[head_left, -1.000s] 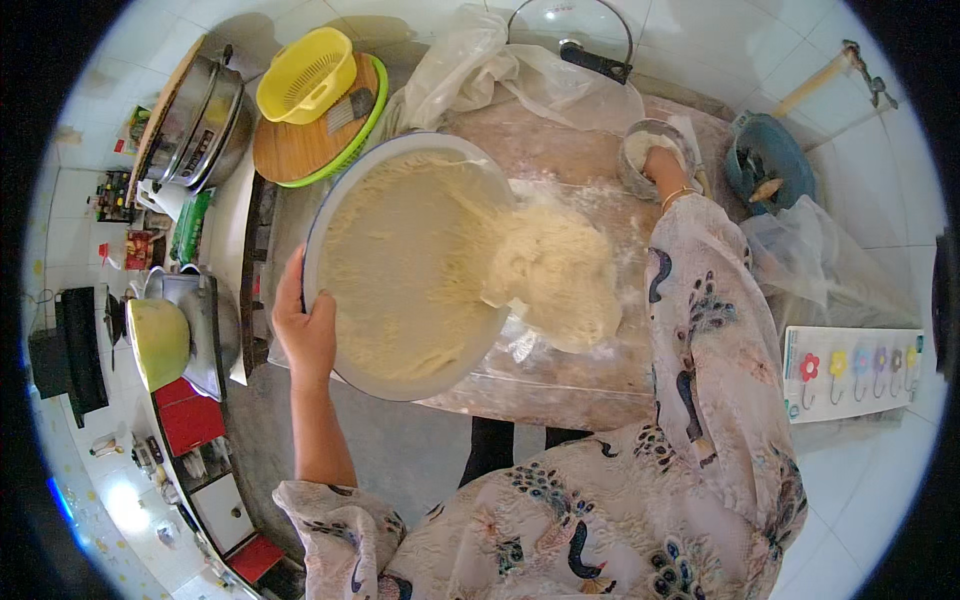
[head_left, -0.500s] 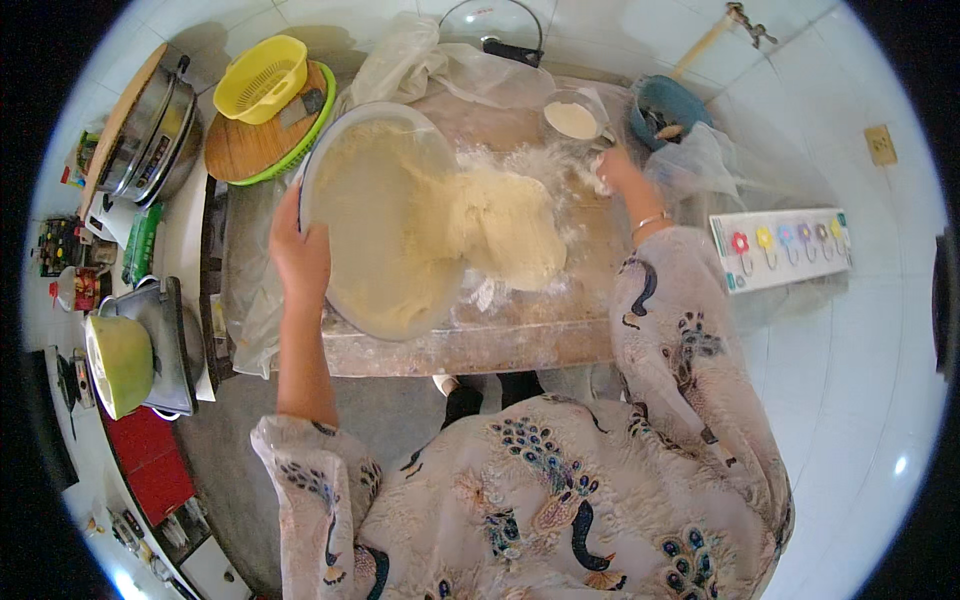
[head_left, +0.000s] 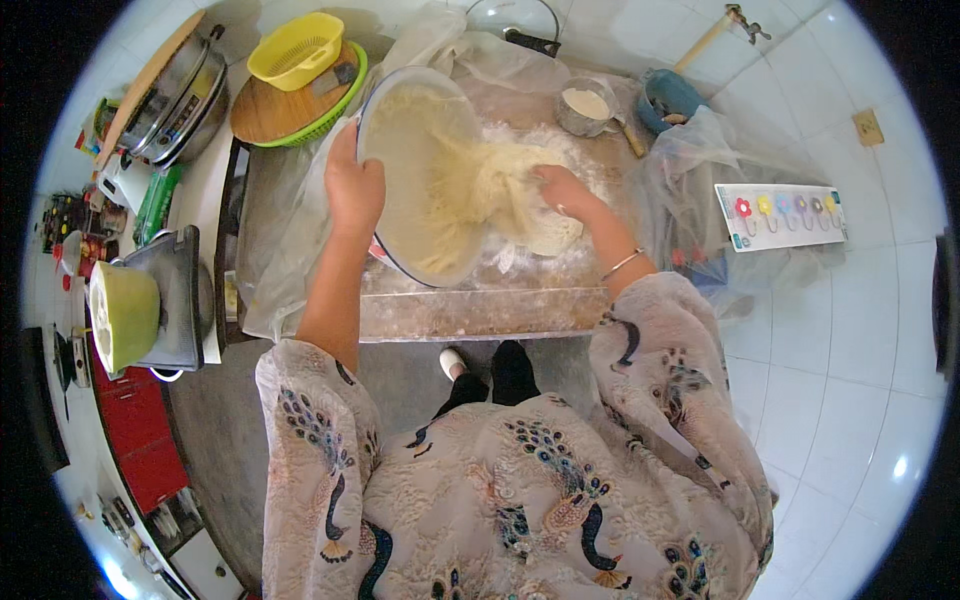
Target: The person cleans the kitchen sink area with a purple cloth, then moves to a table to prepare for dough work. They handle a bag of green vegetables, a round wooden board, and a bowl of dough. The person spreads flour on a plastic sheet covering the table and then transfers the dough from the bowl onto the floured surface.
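Observation:
My left hand (head_left: 354,188) grips the rim of a large white enamel basin (head_left: 398,205), tipped on its side with pale dough residue inside. Pale yellow dough (head_left: 553,235) spills from the basin's mouth onto a floured wooden board (head_left: 480,311). Over the dough, close to the basin's mouth, is my right hand (head_left: 568,195). Its fingers are curled and dusted with flour; what they hold is hidden. Blurred, flour-coloured streaks (head_left: 510,188) lie between those fingers and the basin. Behind my right hand stands a small metal pot (head_left: 590,128) with flour (head_left: 586,103) in it.
A blue-green bucket (head_left: 672,100) and crumpled plastic sheeting (head_left: 690,160) are at the right, beside a card of flower hooks (head_left: 780,216). At the far left sit a yellow strainer (head_left: 296,50), a round wooden board (head_left: 285,108) and a steamer pot (head_left: 180,95).
My right hand has moved left from beside the flour pot to over the dough. The left hand still holds the tipped basin. The whole view has shifted a little.

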A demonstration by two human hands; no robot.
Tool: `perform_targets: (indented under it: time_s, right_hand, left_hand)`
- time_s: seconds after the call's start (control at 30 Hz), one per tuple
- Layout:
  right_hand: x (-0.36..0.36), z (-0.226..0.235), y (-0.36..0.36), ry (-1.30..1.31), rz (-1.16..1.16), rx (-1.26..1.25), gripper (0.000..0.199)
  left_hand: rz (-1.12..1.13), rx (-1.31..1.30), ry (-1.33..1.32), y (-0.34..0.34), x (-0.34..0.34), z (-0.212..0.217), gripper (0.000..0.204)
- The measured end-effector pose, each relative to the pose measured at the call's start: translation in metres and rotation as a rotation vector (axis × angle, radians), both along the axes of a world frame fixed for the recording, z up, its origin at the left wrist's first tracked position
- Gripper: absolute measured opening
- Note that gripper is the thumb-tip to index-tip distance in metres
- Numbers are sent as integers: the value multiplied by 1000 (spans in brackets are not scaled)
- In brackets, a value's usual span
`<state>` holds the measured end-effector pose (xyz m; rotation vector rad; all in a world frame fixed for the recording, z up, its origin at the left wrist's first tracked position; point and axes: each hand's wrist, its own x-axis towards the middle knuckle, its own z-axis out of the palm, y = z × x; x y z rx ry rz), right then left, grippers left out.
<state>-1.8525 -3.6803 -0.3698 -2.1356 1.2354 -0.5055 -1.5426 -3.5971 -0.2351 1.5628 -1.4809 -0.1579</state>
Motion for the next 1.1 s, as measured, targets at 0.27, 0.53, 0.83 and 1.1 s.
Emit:
perform_targets:
  time_s: [0.27, 0.53, 0.83, 1.1]
  right_hand:
    - [119, -10, -48, 144, 319, 2, 53]
    - [175, -35, -77, 503, 229, 169, 60]
    - [190, -59, -14, 891, 814, 11, 47]
    - [75, 26, -43, 538, 733, -58, 41]
  left_hand:
    - [47, 4, -38, -4, 1, 7, 48]
    - [89, 63, -52, -5, -3, 14, 49]
    - [132, 60, -163, -3, 1, 16, 51]
    - [172, 70, -163, 0, 44, -5, 49]
